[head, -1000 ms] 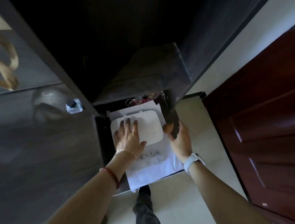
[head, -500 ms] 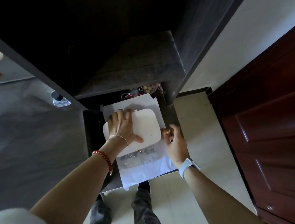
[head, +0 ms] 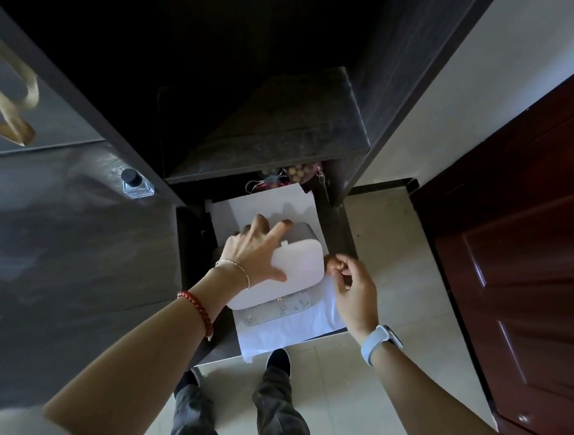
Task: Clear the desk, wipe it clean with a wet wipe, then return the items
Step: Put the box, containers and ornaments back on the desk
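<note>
A white flat box with rounded corners [head: 300, 268] is tilted up over an open dark drawer [head: 190, 244] beside the desk. My left hand [head: 259, 249] grips the box, fingers over its far edge and thumb on its top. My right hand [head: 352, 284] has curled fingers that pinch the box's right edge. Under the box lie white paper sheets [head: 272, 206] and a clear blister sheet with small pieces [head: 285, 308]. The dark desk top [head: 53, 250] lies to the left.
A small glass bottle with a black cap [head: 135, 183] stands on the desk near the drawer. Small trinkets [head: 295, 175] sit at the drawer's back under a dark shelf [head: 285, 131]. A dark red door [head: 533, 254] stands right. My feet are on the tiled floor [head: 397, 243].
The white box has been lifted off the sheets and tilted up. My left hand moved from lying on top to gripping its far edge; my right hand came to its right edge.
</note>
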{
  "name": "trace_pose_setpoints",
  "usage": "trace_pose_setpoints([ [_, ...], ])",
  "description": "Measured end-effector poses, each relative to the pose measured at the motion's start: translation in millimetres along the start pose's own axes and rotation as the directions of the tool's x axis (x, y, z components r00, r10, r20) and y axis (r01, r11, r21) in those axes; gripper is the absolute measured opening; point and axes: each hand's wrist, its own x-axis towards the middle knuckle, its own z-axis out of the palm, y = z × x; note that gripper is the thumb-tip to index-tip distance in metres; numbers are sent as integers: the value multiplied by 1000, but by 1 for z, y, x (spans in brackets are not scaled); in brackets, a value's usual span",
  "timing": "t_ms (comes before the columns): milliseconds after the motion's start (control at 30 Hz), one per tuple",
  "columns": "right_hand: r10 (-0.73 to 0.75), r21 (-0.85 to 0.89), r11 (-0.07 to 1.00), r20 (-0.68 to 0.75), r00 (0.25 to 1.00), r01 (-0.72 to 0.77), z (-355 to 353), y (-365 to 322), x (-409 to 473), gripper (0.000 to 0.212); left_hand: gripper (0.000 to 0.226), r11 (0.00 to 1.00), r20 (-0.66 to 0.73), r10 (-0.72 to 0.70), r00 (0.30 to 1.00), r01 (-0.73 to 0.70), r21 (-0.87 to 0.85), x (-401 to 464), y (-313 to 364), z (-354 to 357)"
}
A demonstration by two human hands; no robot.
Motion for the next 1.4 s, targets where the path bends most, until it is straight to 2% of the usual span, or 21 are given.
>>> trace_pose_setpoints([
  [100, -2, 30, 1000, -60, 998, 3, -15, -9, -2, 22, 86, 997, -64, 80, 995, -79, 26, -13, 8, -9],
  [267, -40, 87, 995, -159, 986, 54, -49, -47, -12, 20, 85, 989, -170, 139, 976, -147, -34, -57, 18, -52],
  [333, -55, 134, 988, -151, 987, 76, -57, -67, -19, 19, 86, 988, -232, 102, 967, -125, -88, -82, 14, -73],
  [467, -98, 276, 954, -80, 992, 117, -48, -111, -31, 18, 87, 950, -337, -80, 938, -31, -311, -129, -19, -106],
  [533, -137, 337, 931, -28, 990, 138, -34, -137, -39, 19, 85, 915, -344, -167, 924, 15, -402, -155, -46, -114],
  [733, -394, 315, 884, 110, 912, 344, 43, -230, -79, 34, 81, 814, -309, -392, 867, 170, -556, -233, -162, -109],
  [833, -446, 296, 877, 210, 870, 378, 100, -272, -99, 38, 80, 771, -250, -453, 856, 234, -593, -262, -231, -100],
  [900, -453, 276, 882, 262, 852, 383, 139, -298, -112, 31, 77, 747, -196, -462, 865, 261, -611, -277, -280, -95],
  [967, -431, 252, 896, 299, 851, 365, 178, -322, -126, 22, 75, 724, -132, -453, 881, 278, -631, -290, -328, -95],
  [1067, -356, 210, 932, 390, 849, 294, 226, -356, -145, 26, 79, 713, -59, -410, 910, 280, -642, -304, -390, -102],
  [1200, -267, 178, 963, 510, 818, 203, 272, -387, -164, 29, 76, 782, 40, -329, 943, 296, -549, -306, -453, -118],
  [1300, -187, 159, 980, 539, 821, 118, 292, -407, -173, 27, 68, 842, 95, -262, 960, 276, -464, -300, -479, -133],
  [1400, -128, 161, 986, 551, 825, 45, 302, -419, -177, 25, 63, 860, 122, -242, 963, 271, -432, -293, -494, -141],
])
